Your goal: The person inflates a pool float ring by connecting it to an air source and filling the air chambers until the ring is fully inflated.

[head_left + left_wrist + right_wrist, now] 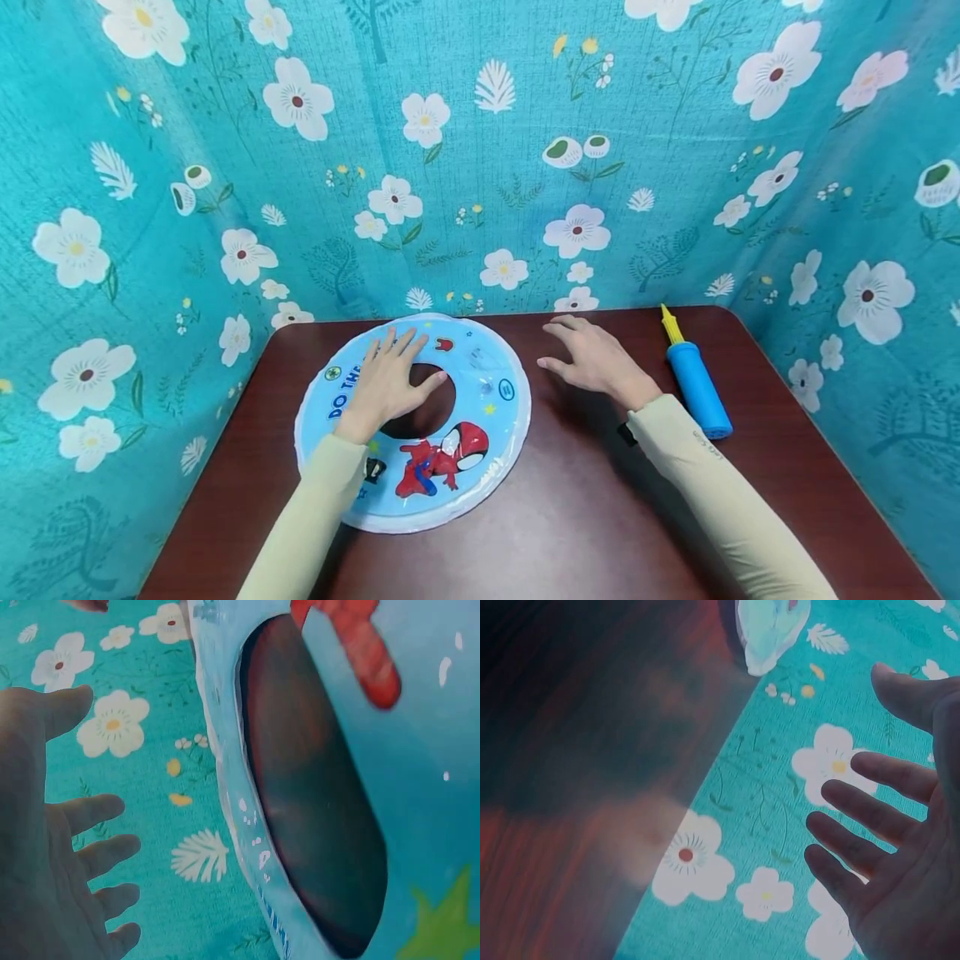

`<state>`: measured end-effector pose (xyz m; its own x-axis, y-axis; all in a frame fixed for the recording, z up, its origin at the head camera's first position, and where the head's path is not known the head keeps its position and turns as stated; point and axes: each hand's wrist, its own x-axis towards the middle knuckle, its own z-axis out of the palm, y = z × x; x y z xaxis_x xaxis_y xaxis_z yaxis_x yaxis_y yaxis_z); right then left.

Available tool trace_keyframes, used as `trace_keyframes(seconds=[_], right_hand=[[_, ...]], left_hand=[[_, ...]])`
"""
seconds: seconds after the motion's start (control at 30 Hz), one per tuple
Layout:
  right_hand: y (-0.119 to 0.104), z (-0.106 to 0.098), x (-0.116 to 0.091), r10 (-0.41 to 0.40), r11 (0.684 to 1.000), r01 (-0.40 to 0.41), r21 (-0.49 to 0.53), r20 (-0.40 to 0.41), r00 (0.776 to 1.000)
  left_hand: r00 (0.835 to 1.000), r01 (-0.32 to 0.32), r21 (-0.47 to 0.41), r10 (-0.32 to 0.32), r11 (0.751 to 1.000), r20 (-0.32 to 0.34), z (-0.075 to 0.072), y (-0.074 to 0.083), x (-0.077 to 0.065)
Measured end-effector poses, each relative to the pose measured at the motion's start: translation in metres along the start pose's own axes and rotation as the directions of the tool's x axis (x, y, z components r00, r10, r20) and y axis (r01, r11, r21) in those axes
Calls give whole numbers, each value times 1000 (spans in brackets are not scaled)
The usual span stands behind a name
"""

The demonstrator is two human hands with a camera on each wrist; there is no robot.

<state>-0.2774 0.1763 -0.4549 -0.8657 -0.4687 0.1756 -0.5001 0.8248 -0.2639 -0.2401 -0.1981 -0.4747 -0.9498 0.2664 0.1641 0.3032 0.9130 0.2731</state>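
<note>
A light-blue inflatable swim ring (487,367) printed with a red cartoon figure lies flat on the left half of the dark table. My left hand (386,387) is spread above its left side, thumb over the centre hole; in the left wrist view that hand (45,825) stands apart from the ring (427,787), holding nothing. To the right of the ring, my right hand (596,358) hovers over the table with fingers extended. Its fingers show empty in the right wrist view, where the hand (900,832) is well apart from the ring's edge (772,634).
A blue hand pump (699,392) with a yellow nozzle (671,325) lies at the table's right side, beyond the right forearm. The dark wooden table (465,567) ends at a turquoise floral curtain (465,167) that hangs behind it and on both sides.
</note>
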Motion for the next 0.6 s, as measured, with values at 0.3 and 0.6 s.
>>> trace_keyframes(seconds=[0.3, 0.6], right_hand=[[-12, 16, 5, 0, 1000, 0, 26, 13, 1000], [-25, 28, 11, -29, 996, 27, 89, 27, 999]], left_hand=[[1000, -27, -79, 26, 997, -3, 13, 11, 3], [999, -24, -124, 27, 992, 22, 24, 20, 3]])
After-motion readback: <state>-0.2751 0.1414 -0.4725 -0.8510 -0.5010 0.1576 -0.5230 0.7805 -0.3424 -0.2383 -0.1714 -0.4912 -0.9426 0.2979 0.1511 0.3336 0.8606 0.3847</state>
